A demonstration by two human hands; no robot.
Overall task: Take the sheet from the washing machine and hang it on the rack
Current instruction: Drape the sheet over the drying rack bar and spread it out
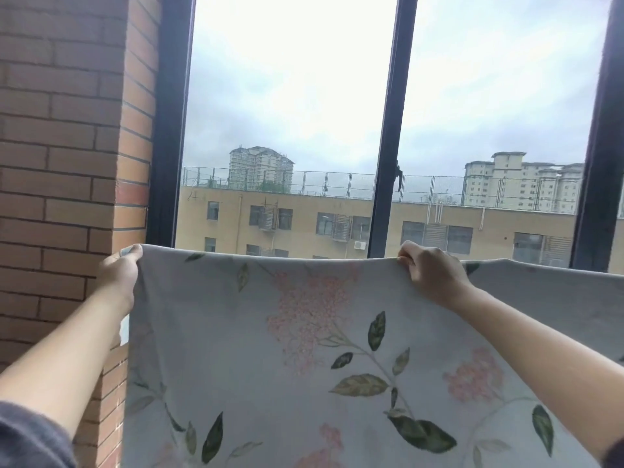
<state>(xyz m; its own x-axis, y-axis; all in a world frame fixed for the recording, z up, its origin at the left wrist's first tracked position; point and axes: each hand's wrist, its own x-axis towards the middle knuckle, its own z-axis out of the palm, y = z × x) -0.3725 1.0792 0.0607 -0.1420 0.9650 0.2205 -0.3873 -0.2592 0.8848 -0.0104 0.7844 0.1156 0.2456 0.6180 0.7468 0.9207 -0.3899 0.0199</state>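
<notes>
A pale grey sheet [270,349] printed with pink flowers and green leaves hangs spread out in front of me, filling the lower half of the view. Its top edge runs almost level from left to right. My left hand [118,275] grips the sheet's upper left corner. My right hand [429,271] pinches the top edge farther right, and the sheet goes on past it to the right frame edge. Whatever the sheet hangs over is hidden behind the cloth; no rack shows.
A brick pillar [67,163] stands close on the left. Behind the sheet is a large window with dark frames [388,136], looking out on buildings and a cloudy sky.
</notes>
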